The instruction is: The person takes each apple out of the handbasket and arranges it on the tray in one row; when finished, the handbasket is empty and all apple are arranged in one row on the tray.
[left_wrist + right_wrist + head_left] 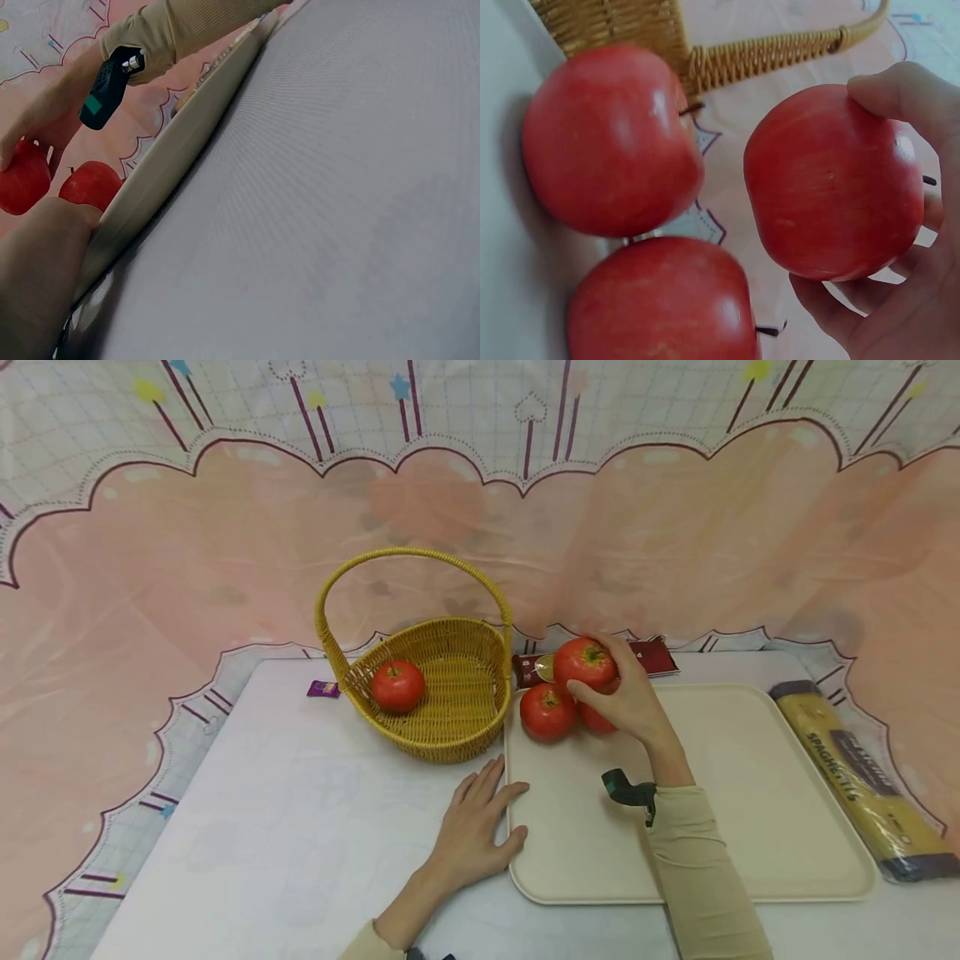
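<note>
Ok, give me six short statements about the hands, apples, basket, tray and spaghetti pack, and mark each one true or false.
1. The right hand grips an apple. True.
2. Both hands hold apples. False: the left hand holds nothing and lies at the left edge of the tray.
3. The handle arches up over the basket. True.
4. The basket contains three apples. False: only one apple is in it.
5. The spaghetti pack lies along the tray's right side. True.
6. The tray is round. False: it is rectangular with rounded corners.
</note>
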The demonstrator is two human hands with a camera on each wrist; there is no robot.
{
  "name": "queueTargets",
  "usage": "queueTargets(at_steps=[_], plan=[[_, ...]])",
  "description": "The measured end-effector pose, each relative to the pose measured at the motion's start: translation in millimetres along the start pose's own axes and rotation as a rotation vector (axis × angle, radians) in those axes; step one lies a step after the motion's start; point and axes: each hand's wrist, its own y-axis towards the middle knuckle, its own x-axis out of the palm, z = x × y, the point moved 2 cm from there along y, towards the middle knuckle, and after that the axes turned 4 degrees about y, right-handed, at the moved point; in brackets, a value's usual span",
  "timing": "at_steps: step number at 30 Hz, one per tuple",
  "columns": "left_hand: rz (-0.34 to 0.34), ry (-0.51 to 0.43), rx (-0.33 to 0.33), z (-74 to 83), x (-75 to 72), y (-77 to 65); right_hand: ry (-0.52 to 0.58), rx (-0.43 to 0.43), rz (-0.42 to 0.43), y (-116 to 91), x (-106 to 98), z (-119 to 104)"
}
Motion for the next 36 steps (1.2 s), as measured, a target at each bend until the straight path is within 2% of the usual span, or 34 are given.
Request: queueTargets(at_steps=[8,17,36], plan=[[-0.007,-0.006,-0.006,0.3,0.3,-0.7,-0.038,0.033,-0.003,0,-6,7],[-0.063,-0.013,-0.034,0.1,0.6,0.6,-0.033,0.044,0.042,-2,-17,9],[-0.023,-0.005,-0.013,1.1,-0.7,0.6,-0.047,0.056,0.128,-4,-32,22]])
